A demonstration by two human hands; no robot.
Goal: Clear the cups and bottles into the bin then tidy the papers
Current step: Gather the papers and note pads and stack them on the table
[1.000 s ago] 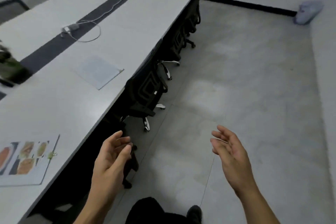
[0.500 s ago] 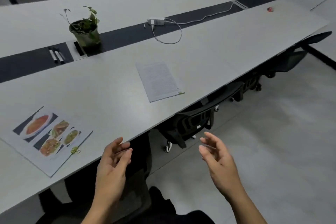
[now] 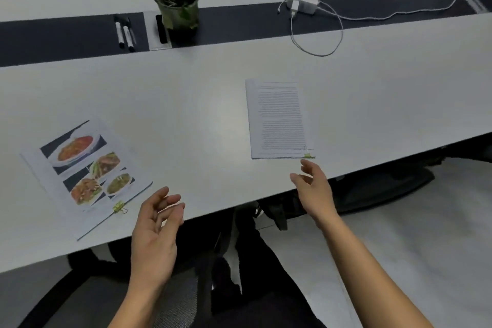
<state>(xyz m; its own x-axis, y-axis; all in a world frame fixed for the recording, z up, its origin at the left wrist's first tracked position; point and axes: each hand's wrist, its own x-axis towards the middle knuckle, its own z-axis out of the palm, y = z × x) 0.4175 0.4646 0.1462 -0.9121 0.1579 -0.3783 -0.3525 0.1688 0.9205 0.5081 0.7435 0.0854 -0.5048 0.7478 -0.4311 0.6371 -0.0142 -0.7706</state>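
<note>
Person turned from floor side toward table (image 3: 199, 114); hands that hung off its edge now reach over it. Right hand (image 3: 314, 189) empty, fingers loosely spread, just short of clipped corner of text papers (image 3: 278, 118); seems not touching, view unclear. Left hand (image 3: 155, 226) empty, relaxed, near food-picture papers (image 3: 85, 170). No cups or bottles visible here; probably paper tidying begins.

Our left grip (image 3: 154, 237) and right grip (image 3: 315, 192) are bare, with slender fingers. Our left forearm (image 3: 133, 306) and right forearm (image 3: 372, 274) are uncovered all the way down to the lower edge of the view. Beneath them we wear dark, near-black trousers (image 3: 261, 274), the cloth too deep in shadow for us to see any seam or pattern.
</note>
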